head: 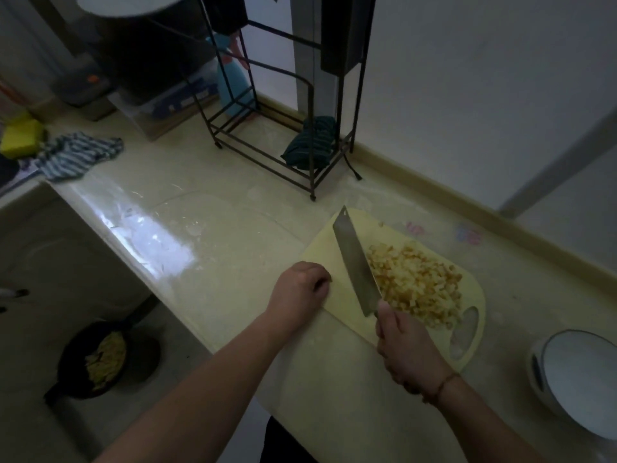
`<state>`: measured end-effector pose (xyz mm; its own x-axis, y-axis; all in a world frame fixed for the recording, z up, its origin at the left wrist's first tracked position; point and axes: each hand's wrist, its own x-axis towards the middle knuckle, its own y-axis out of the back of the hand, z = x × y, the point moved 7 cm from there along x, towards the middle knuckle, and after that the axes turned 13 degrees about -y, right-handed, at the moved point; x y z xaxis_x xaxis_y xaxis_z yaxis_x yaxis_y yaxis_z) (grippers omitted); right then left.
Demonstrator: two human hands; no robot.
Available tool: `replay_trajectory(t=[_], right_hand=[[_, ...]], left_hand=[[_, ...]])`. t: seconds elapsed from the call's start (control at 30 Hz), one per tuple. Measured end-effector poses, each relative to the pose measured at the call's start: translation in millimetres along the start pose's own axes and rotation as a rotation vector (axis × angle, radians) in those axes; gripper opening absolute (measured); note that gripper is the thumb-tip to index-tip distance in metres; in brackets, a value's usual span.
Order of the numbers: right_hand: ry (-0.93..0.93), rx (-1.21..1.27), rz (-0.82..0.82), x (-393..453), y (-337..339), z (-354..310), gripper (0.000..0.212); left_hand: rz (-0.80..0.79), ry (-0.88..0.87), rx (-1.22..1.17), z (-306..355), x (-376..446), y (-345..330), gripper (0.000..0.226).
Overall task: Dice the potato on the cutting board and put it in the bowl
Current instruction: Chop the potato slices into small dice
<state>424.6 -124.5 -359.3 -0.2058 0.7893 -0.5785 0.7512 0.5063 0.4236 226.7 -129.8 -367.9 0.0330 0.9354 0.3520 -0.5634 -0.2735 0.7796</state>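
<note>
A heap of small diced potato cubes [415, 282] lies on the pale yellow cutting board [329, 255]. My right hand [405, 352] grips the handle of a cleaver [355, 262], whose blade stands on edge against the left side of the heap. My left hand [298, 290] rests with curled fingers at the board's left edge, holding nothing that I can see. A white bowl [581, 379] stands tilted at the right edge of the counter, near the board's handle hole.
A black wire rack [283, 105] with a dark folded cloth [312, 143] stands behind the board. A striped towel [78, 155] and yellow sponge [21, 137] lie far left. Below the counter edge, a black pan [103, 360] with food scraps sits on the floor.
</note>
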Motion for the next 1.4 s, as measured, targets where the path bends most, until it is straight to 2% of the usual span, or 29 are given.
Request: replay_trajectory(t=[0.13,0.2,0.27,0.3,0.37,0.43,0.5,0.57,0.63,0.7,0.73,0.8,0.87,0.97,1.07,1.17,1.23,1.33,1.4], right_hand=[[0.041,-0.037,-0.049,-4.8,-2.8,-7.0,0.053],[0.103,-0.107,0.010,-10.4,5.3,-8.6,0.063],[0.175,-0.216,0.087,-19.2,15.5,-10.3,0.067],[0.187,-0.267,0.114,-24.9,18.9,-11.8,0.065],[0.182,-0.430,0.160,-34.0,20.1,-10.4,0.057],[0.163,-0.611,0.222,-40.4,18.0,-9.7,0.050],[0.155,-0.756,0.256,-46.2,12.5,-14.5,0.049],[0.153,-0.833,0.259,-53.6,7.3,-22.1,0.050],[0.136,-0.877,0.267,-58.2,6.0,-27.8,0.054],[0.135,-0.913,0.310,-61.5,3.3,-32.4,0.073],[0.140,-0.920,0.326,-63.0,1.1,-35.0,0.083],[0.121,-0.916,0.330,-64.2,-1.6,-39.1,0.097],[0.102,-0.914,0.325,-68.2,-4.6,-43.0,0.102],[0.075,-0.917,0.307,-72.6,-11.4,-46.7,0.072],[0.036,-0.899,0.281,-75.1,-14.9,-47.1,0.057],[-0.002,-0.820,0.259,-74.8,-13.9,-43.0,0.056],[-0.041,-0.691,0.227,-71.9,-10.1,-37.6,0.055],[-0.083,-0.401,0.157,-67.9,-0.6,-31.7,0.040],[-0.107,-0.178,0.133,-67.4,9.0,-22.6,0.031]], left_hand=[[-0.026,-0.045,0.007,10.0,17.7,-9.1,0.009],[-0.052,-0.065,-0.016,12.5,23.3,-11.8,0.010],[-0.055,-0.051,-0.134,13.0,19.4,-8.2,0.020],[-0.021,-0.029,-0.212,11.4,14.4,-2.2,0.026],[0.169,0.012,-0.294,5.6,-1.4,17.1,0.029],[0.372,0.023,-0.252,4.9,-16.2,37.8,0.023],[0.433,-0.077,-0.197,16.8,-14.8,56.8,0.017],[0.268,-0.332,-0.141,43.0,1.2,63.6,0.011],[-0.076,-0.517,-0.038,64.7,17.5,48.6,0.022],[-0.380,-0.526,0.032,69.5,25.7,29.4,0.037],[-0.469,-0.495,0.041,67.9,28.1,22.4,0.044],[-0.551,-0.441,0.049,65.7,33.1,14.6,0.056],[-0.597,-0.407,0.079,65.0,37.0,10.6,0.067],[-0.672,-0.385,0.154,62.8,40.8,4.2,0.083],[-0.694,-0.373,0.192,66.5,43.0,1.2,0.093],[-0.562,-0.309,0.130,67.2,54.5,11.1,0.088],[-0.311,-0.337,0.050,68.9,66.2,30.3,0.077],[0.140,-0.433,-0.078,72.1,73.0,72.2,0.050],[0.293,-0.456,-0.096,75.0,74.2,91.0,0.041]])
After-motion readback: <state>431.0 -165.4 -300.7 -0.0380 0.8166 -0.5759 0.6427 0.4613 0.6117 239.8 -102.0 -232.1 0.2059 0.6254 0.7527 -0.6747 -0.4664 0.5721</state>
